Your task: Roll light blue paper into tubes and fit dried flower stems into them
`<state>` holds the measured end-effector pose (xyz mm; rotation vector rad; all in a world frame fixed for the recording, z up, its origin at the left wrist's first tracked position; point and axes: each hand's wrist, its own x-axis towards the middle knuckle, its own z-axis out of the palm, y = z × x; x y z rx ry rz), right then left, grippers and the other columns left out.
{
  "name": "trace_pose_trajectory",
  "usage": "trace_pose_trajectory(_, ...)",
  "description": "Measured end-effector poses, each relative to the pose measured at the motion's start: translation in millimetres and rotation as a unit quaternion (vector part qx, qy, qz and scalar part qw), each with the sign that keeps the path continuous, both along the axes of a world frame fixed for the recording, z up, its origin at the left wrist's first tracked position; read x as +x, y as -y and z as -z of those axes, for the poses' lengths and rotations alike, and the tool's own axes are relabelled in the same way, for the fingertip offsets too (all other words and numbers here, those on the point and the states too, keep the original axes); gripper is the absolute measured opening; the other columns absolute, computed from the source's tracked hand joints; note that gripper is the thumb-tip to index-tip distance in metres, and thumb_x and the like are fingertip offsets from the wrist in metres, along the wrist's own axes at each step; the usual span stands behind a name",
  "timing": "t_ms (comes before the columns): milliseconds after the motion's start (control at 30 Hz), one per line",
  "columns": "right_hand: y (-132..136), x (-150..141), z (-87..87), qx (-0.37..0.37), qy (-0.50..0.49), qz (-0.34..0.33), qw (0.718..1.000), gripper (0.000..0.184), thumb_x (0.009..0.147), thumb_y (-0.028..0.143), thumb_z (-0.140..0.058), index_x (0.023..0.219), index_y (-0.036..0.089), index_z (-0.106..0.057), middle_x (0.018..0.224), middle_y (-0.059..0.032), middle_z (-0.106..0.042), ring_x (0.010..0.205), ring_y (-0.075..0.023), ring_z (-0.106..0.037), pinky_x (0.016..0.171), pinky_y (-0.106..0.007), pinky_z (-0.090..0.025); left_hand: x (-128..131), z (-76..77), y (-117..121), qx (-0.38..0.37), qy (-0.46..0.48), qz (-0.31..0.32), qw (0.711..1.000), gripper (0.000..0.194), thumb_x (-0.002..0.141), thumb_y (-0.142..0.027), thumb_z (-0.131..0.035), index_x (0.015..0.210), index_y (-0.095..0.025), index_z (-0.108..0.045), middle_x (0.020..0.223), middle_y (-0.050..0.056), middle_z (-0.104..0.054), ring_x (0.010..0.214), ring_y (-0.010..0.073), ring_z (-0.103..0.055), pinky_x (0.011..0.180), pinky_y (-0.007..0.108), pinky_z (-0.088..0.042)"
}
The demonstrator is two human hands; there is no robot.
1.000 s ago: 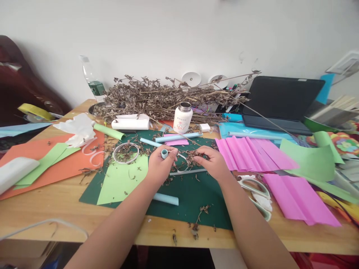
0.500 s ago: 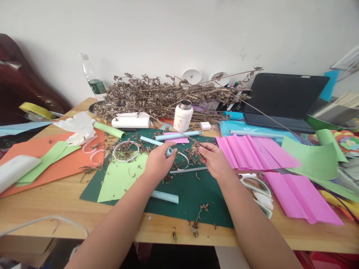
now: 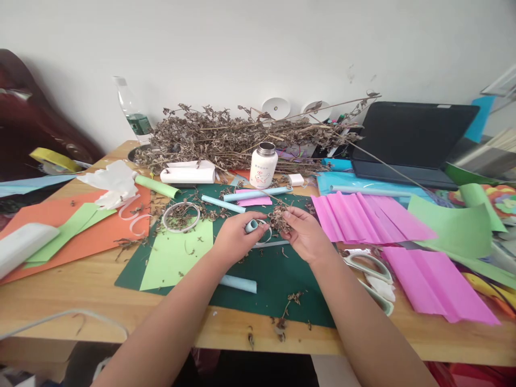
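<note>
My left hand (image 3: 235, 239) is closed around a light blue paper tube (image 3: 251, 226), whose open end shows between thumb and fingers. My right hand (image 3: 308, 235) pinches a dried plant sprig (image 3: 279, 219) with crumpled brown leaves and a thin stem pointing up and left. Both hands are above the dark green mat (image 3: 282, 290), the sprig just right of the tube. A curled white strip (image 3: 265, 236) lies between the hands. Other light blue tubes (image 3: 241, 284) lie on the mat in front of and behind my left hand.
Behind stand a white bottle (image 3: 263, 167) and a heap of dried plants (image 3: 209, 134). A tape ring (image 3: 181, 217) lies on light green paper (image 3: 177, 263). Scissors (image 3: 368, 267) and pink crepe paper (image 3: 439, 285) are at right, below a dark laptop-like device (image 3: 411, 145).
My left hand has moved slightly right and down with the tube, its open end turning rightward. My right hand shifted right with the sprig, then back a little, fingers turning.
</note>
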<state>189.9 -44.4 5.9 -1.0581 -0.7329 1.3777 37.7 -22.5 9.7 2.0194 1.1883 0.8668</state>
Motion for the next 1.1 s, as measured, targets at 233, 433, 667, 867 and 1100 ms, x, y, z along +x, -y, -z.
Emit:
trace_pose_trajectory(233,0.8,0.0,-0.6,-0.004,-0.015,-0.008,1.000,0.023,0.051,0.032,-0.070,0.059,0.018,-0.055,0.050,0.0061,-0.045,0.041,-0.0040,-0.034,0.037,-0.018,-0.023,-2.9,-0.6,-0.8,-0.072,0.128,-0.012,0.989,0.027,0.071,-0.040,-0.051,0.075,-0.015,-0.061,0.064,0.001,-0.060,0.058,0.0129,-0.053,0.057,0.023,-0.041)
trace_pose_trajectory(433,0.4,0.6,0.6,0.001,-0.020,-0.019,1.000,0.023,0.052,0.033,-0.070,0.060,0.017,-0.056,0.051,0.0051,-0.048,0.043,-0.0043,-0.037,0.038,-0.018,-0.023,-0.9,-0.3,0.6,-0.088,0.130,0.022,0.987,0.024,0.068,-0.036,-0.054,0.077,-0.016,-0.063,0.069,0.001,-0.061,0.062,0.0126,-0.053,0.058,0.022,-0.041)
trace_pose_trajectory(667,1.6,0.3,-0.1,0.000,-0.022,-0.032,0.999,0.024,0.052,0.034,-0.070,0.060,0.018,-0.055,0.052,0.0050,-0.046,0.044,-0.0047,-0.036,0.038,-0.019,-0.024,0.1,-2.0,-1.2,-0.251,0.208,0.052,0.944,0.027,0.068,-0.037,-0.054,0.082,-0.014,-0.058,0.048,-0.005,-0.044,0.041,0.0063,-0.039,0.041,0.018,-0.032)
trace_pose_trajectory(867,3.7,-1.2,-0.6,0.002,-0.013,-0.041,0.999,0.023,0.053,0.035,-0.069,0.061,0.018,-0.054,0.054,0.0046,-0.047,0.046,-0.0052,-0.037,0.039,-0.019,-0.026,0.4,-1.0,-3.1,-0.263,0.212,0.077,0.938,0.017,0.066,-0.031,-0.056,0.064,-0.014,-0.053,0.045,-0.005,-0.043,0.040,0.0052,-0.037,0.041,0.018,-0.031)
trace_pose_trajectory(1100,3.2,-1.3,-1.3,0.005,0.027,-0.036,0.999,0.029,0.052,0.040,-0.068,0.064,0.019,-0.052,0.056,0.0047,-0.045,0.046,-0.0053,-0.037,0.040,-0.020,-0.027,-1.5,1.6,-5.2,-0.235,0.189,0.071,0.951,0.015,0.068,-0.029,-0.053,0.065,-0.015,-0.053,0.046,-0.005,-0.044,0.041,0.0057,-0.038,0.041,0.018,-0.031)
